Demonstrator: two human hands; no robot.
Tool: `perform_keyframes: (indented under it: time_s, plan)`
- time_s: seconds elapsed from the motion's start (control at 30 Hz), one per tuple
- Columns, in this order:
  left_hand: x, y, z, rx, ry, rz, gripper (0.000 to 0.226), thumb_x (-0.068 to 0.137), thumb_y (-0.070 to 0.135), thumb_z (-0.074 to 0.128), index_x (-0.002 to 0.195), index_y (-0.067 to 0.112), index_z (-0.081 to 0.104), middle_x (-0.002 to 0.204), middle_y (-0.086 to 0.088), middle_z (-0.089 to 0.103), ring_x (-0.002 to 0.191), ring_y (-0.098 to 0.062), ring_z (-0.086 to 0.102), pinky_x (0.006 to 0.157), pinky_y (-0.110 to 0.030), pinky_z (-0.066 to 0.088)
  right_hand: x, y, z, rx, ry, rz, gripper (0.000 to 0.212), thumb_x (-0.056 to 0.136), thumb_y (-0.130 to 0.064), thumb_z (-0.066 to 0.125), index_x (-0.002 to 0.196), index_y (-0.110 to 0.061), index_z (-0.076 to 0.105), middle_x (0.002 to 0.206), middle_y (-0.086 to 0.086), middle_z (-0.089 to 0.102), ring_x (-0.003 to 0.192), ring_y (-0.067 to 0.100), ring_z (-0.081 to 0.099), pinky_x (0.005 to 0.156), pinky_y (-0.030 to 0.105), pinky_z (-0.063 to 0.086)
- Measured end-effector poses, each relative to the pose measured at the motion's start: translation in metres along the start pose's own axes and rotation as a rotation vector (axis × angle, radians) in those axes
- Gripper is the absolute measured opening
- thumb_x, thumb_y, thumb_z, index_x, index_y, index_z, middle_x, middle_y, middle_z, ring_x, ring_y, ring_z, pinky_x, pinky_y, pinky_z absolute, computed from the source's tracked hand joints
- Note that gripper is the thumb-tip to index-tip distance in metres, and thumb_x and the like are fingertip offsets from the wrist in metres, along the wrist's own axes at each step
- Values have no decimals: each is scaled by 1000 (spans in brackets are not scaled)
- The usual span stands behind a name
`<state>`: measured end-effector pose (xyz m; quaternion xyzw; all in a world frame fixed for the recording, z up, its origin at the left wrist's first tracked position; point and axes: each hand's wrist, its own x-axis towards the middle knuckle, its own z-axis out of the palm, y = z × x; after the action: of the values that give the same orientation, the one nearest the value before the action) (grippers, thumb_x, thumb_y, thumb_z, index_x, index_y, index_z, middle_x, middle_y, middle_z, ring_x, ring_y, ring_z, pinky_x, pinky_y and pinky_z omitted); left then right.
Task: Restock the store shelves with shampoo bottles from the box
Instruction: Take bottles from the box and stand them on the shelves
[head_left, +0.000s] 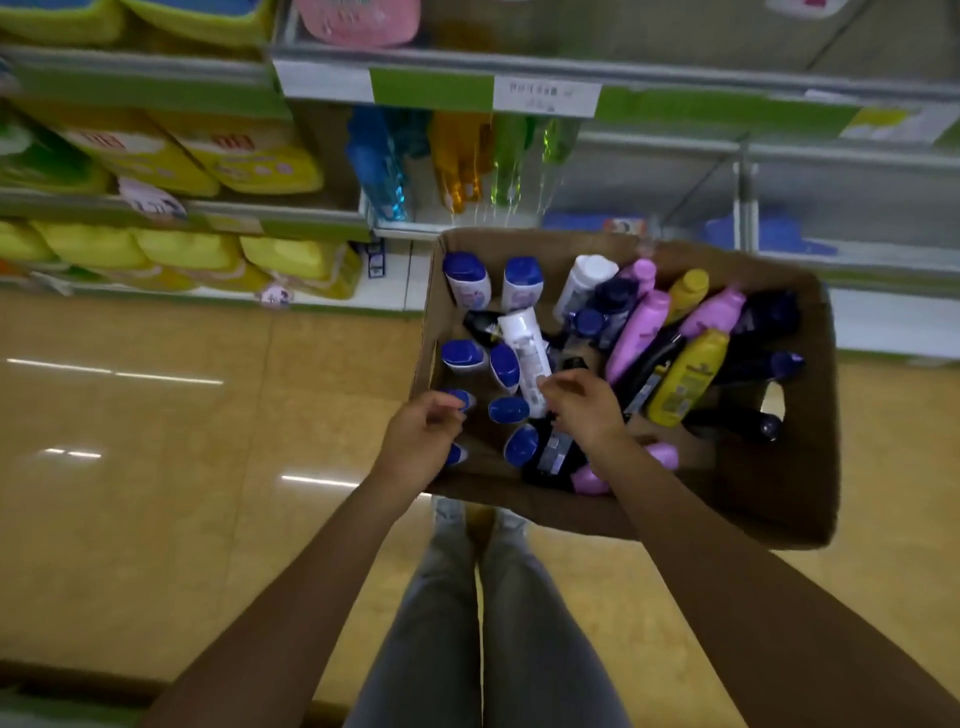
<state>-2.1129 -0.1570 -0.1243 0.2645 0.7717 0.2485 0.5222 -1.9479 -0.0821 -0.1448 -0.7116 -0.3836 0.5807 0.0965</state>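
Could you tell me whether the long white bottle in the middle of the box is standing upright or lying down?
Lying down. The white bottle rests tilted across the blue-capped bottles, which stand caps up in the box.

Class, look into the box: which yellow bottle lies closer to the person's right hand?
The larger yellow bottle with the printed label, low in the pile, lies closer to the right hand. The smaller yellow bottle sits farther back, toward the shelves.

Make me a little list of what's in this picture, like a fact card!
place: store aisle, tan tiled floor
box: open cardboard box on the floor by the shelves
inside: blue-capped white bottles, pink bottles, yellow bottle, dark bottles
left hand: over the box's near edge, holding nothing
right hand: fingers at a lying white bottle
shelf: blue, orange, green bottles
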Motion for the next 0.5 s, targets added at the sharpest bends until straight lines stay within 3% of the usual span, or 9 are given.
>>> perform_keyframes:
  time_s: [0.1,0.2,0.33,0.4,0.5]
  plan:
    - [-3,-11,4,-16,56,-7,22,90,-2,50,96,15,63,93,-1,66,96,-19,64,89,-28,49,5,26,11,62,4,66,40,76,-23,82,105,-17,56,110,8,64,102,25,62,88,40,54]
    - [-6,-22,8,-1,74,-6,21,91,2,50,94,18,64,97,-1,66,98,-15,63,90,-28,49,3,45,28,24,-101,108,59,67,-9,86,114,-14,50,112,6,57,106,23,57,92,36,50]
    - [-10,-35,12,88,18,6,16,93,11,52,96,21,64,101,1,64,96,-11,60,85,-25,49,10,67,56,-133,-61,118,92,55,-33,89,133,-21,42,132,11,48,123,31,49,102,47,46]
    - [-13,-41,12,148,-10,54,15,94,12,52,99,21,63,100,5,63,93,-4,59,81,-17,47,8,66,63,-148,-27,129,93,63,-34,87,139,-17,37,136,13,46,124,33,48,103,46,44]
    - [-15,-47,11,201,-34,108,17,94,10,52,101,22,62,97,8,62,86,4,57,71,-5,43,8,64,70,-151,53,110,70,76,-21,78,133,-8,39,130,17,51,119,34,51,96,40,45]
